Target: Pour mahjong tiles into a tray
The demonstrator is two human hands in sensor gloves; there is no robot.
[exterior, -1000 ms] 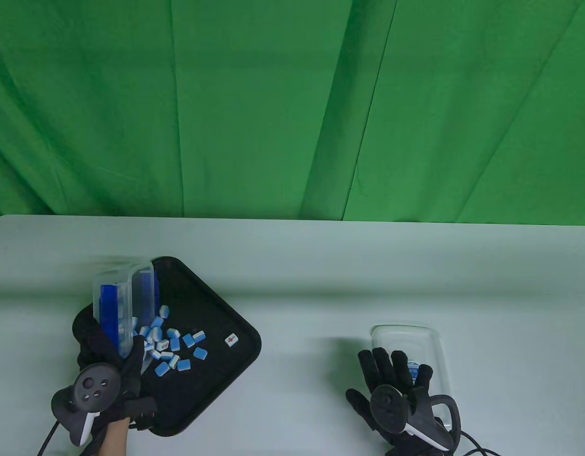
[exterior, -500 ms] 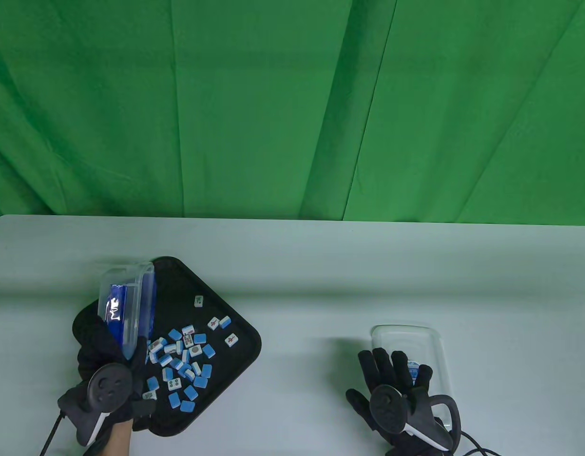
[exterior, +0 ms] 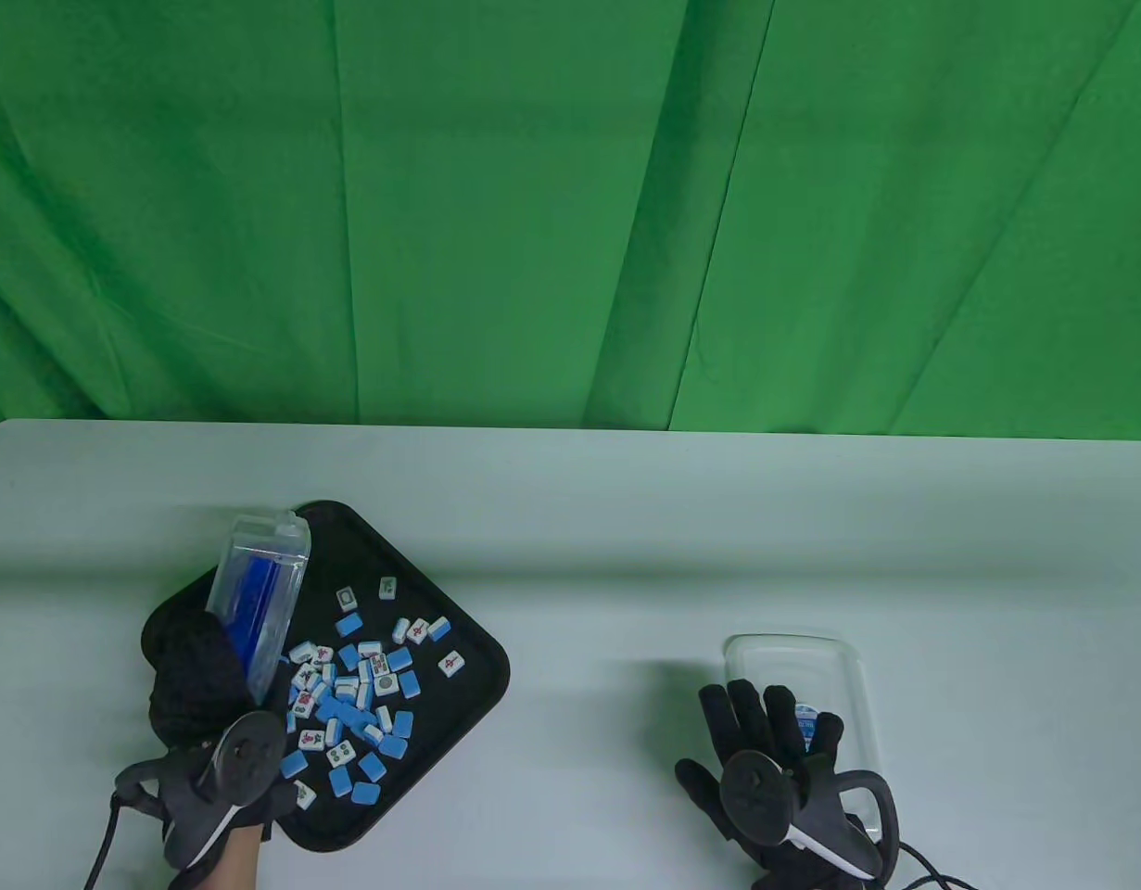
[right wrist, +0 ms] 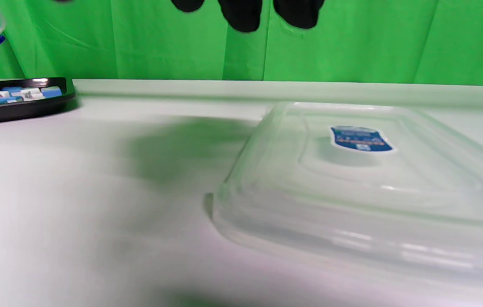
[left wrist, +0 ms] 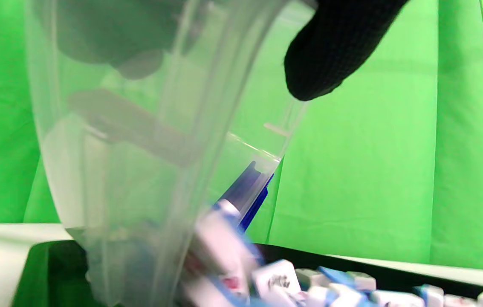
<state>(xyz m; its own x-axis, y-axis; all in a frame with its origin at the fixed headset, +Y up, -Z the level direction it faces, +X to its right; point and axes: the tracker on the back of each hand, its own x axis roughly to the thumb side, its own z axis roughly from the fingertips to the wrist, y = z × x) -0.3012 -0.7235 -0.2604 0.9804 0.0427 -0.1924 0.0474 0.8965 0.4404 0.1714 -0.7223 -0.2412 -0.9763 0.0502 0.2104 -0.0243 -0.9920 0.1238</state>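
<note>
Now the tiles (exterior: 357, 691) are lying scattered in the black tray (exterior: 459, 691) at the lower left of the table view, white and blue faces mixed. Above the tray's left side, the left hand (exterior: 204, 691) is gripping a tilted clear box (exterior: 259, 589). At the lower right, the right hand (exterior: 765, 742) is resting open, fingers spread, on the clear lid (exterior: 797, 663) lying on the table (exterior: 626, 556).

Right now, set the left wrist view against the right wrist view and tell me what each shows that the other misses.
Left wrist only: the left hand holds the clear box, tipped, tiles blurred at its mouth over the tile pile.

Right wrist only: the clear lid with its blue label, flat on the white table, right hand fingertips above.

Both: the black tray holding tiles, and the green backdrop.
</note>
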